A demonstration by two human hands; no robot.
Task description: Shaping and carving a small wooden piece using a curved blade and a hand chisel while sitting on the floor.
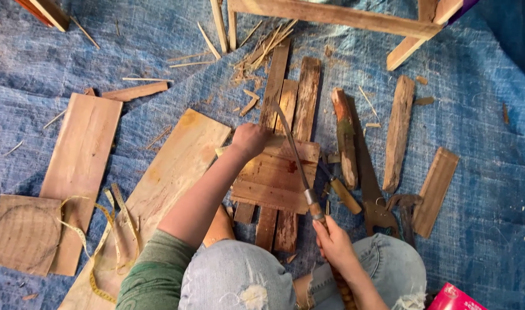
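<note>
We're pinning the small board (276,178) with our clenched left hand (250,139). Right hand (330,238) is gripping the file (294,152) handle; probably best keeping strokes flat.

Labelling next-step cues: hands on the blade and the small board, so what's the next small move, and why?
Probably a short push of the long blade across the small board. The right hand grips its handle, the blade lies over the board's top edge, and the left hand presses that edge, so the piece looks braced for a stroke.
</note>
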